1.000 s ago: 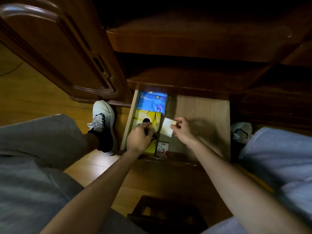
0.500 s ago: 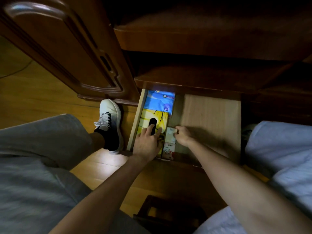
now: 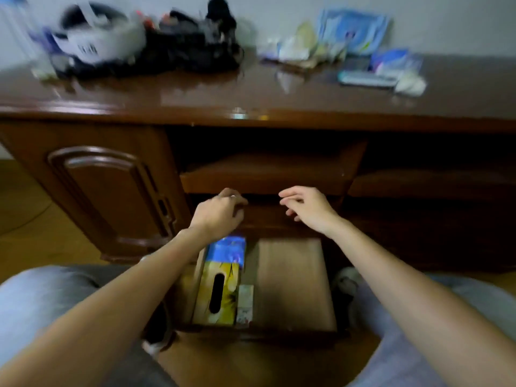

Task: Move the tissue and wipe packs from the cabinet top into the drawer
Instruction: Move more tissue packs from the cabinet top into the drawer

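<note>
Sitting against the drawer's [image 3: 293, 275] left wall now: small tissue pack [image 3: 245, 303] beside the yellow tissue box [image 3: 219, 294]. Both hands, left [image 3: 217, 216] loosely curled, right [image 3: 307, 208] spread, lifted out empty toward remaining packs [image 3: 351, 32] at the cabinet top's [image 3: 251, 93] back-right.

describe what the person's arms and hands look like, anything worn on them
Both forearms are bare from the frame's lower edge to the wrists, with no sleeves, watch or gloves showing. The left hand wears a small light-coloured ring on one finger. The right hand shows no ring or other item. Grey trousers cover the knees beneath the arms.
</note>
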Available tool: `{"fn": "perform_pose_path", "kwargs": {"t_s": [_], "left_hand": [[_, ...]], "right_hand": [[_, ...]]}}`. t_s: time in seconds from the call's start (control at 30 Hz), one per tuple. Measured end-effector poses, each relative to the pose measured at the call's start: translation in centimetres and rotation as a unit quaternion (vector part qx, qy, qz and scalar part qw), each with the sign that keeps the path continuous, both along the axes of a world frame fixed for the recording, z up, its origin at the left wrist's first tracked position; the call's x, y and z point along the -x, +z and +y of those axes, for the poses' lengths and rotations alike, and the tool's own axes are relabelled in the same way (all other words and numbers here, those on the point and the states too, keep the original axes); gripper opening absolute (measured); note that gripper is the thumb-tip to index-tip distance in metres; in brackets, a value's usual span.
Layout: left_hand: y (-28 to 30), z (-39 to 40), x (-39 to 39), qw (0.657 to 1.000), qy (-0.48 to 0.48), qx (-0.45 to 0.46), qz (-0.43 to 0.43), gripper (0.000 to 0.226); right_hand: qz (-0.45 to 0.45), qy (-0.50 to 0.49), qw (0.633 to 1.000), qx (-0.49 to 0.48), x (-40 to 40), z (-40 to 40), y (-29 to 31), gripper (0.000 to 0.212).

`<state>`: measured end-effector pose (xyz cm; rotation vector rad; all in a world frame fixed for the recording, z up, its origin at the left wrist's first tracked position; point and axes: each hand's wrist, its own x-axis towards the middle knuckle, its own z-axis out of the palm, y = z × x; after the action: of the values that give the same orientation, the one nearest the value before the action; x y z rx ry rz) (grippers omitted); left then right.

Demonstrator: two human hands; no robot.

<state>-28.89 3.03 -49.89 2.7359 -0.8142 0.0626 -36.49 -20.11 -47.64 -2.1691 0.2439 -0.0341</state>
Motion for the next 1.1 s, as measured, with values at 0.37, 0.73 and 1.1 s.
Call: {"fn": "perform_pose_path", "kwargs": {"t_s": [0.37, 0.73, 1.1], "left_hand": [[19.7, -8.7, -9.1, 0.965, -0.026, 0.121, -0.232, 0.026], [19.5, -24.2, -16.6, 0.985, -0.135, 0.063, -0.082, 0.045], [21.7, -36.1, -25.5, 0.978, -0.106, 0.146, -0.103, 0.041]], "right_hand": [[-0.079, -0.095, 0.938, 0.323, -8.5, -9.6, 17.3, 0.038], [-0.011, -0.314, 0.842, 0.438, -12.9, -20.1, 17.7, 0.055], [-0.279, -0.322, 0.821, 0.381, -19.6, -23.5, 21.6, 0.028]]}}
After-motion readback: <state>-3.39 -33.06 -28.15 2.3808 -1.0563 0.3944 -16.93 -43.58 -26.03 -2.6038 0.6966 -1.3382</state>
